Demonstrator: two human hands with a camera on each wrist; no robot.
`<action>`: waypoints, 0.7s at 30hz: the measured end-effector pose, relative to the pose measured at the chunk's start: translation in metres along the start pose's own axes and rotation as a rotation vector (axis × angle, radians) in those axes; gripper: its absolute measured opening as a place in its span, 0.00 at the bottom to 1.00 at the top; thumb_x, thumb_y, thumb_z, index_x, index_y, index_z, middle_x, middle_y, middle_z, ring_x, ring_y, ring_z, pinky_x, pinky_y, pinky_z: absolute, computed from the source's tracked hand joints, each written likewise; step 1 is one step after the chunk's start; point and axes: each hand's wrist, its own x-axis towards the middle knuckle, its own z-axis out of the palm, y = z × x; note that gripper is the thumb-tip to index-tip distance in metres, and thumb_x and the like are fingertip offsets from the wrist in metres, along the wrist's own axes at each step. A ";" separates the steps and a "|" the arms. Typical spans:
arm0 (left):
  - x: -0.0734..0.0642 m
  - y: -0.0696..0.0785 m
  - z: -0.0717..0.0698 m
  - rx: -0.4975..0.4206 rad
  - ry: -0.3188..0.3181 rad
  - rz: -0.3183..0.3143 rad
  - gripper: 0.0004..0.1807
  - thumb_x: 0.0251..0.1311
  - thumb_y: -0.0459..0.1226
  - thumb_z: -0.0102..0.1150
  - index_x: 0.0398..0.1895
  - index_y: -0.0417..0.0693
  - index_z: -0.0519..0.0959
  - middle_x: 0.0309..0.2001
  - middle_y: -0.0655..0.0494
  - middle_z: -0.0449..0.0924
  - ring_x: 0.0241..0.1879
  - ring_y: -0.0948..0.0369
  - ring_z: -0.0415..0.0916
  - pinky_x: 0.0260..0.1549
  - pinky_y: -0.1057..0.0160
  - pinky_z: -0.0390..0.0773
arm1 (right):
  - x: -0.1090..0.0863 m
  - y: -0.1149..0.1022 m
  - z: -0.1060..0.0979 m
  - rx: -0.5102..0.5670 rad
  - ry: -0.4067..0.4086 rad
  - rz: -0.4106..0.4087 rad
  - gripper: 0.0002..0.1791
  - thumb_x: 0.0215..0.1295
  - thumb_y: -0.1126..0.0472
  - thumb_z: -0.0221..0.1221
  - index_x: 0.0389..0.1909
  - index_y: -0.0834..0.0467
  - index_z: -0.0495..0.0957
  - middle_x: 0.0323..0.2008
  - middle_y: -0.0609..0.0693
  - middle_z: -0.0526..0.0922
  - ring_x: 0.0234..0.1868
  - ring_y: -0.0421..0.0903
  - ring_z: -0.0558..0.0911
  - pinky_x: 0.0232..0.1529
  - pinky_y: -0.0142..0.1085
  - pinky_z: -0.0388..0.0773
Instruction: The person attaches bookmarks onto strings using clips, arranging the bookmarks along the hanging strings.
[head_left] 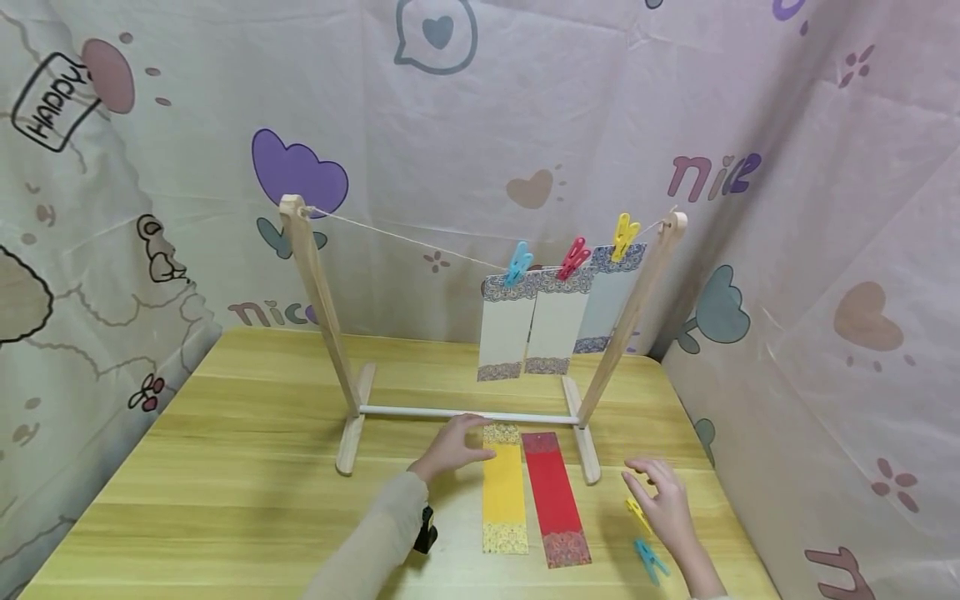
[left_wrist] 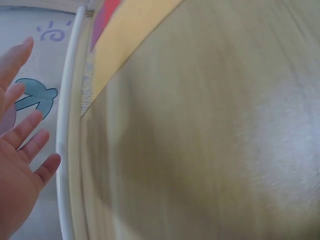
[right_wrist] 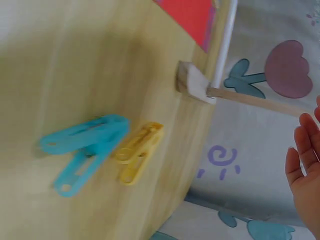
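My left hand (head_left: 453, 447) hovers by the upper left edge of a yellow paper strip (head_left: 503, 487) with patterned ends, its fingers apart and holding nothing. Beside that strip lies a red paper strip (head_left: 557, 496), slightly slanted. On the right, my right hand (head_left: 663, 500) is held over the table with fingers spread loosely and nothing in them. Close under it lie a yellow clothespin (head_left: 637, 515) and a blue clothespin (head_left: 649, 560); the right wrist view shows the blue clothespin (right_wrist: 87, 145) next to the yellow clothespin (right_wrist: 140, 152).
A wooden stand (head_left: 322, 317) with a white bottom bar (head_left: 465, 413) spans the back. From its string (head_left: 405, 239) hang three pale patterned cards (head_left: 507, 329), clipped by a blue clothespin (head_left: 518, 265), a red clothespin (head_left: 573, 259) and a yellow clothespin (head_left: 624, 237).
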 end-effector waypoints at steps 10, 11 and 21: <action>0.000 -0.003 0.008 0.170 -0.036 0.042 0.35 0.46 0.46 0.66 0.59 0.47 0.67 0.61 0.43 0.60 0.60 0.44 0.53 0.54 0.37 0.49 | -0.020 0.002 0.000 -0.052 -0.015 0.074 0.17 0.31 0.79 0.66 0.28 0.64 0.79 0.28 0.54 0.80 0.32 0.40 0.73 0.28 0.23 0.66; 0.000 -0.003 0.008 0.182 -0.045 0.048 0.36 0.45 0.46 0.66 0.59 0.46 0.67 0.61 0.43 0.60 0.60 0.44 0.53 0.54 0.37 0.48 | -0.022 0.003 -0.001 -0.056 -0.014 0.078 0.18 0.31 0.80 0.66 0.28 0.64 0.79 0.28 0.54 0.80 0.32 0.40 0.73 0.28 0.24 0.67; -0.001 -0.007 0.013 0.246 -0.109 0.043 0.39 0.42 0.48 0.67 0.60 0.46 0.66 0.63 0.40 0.55 0.61 0.41 0.48 0.54 0.36 0.47 | -0.036 0.008 -0.002 -0.085 -0.037 0.150 0.17 0.30 0.78 0.68 0.28 0.64 0.79 0.28 0.53 0.80 0.32 0.39 0.72 0.27 0.27 0.68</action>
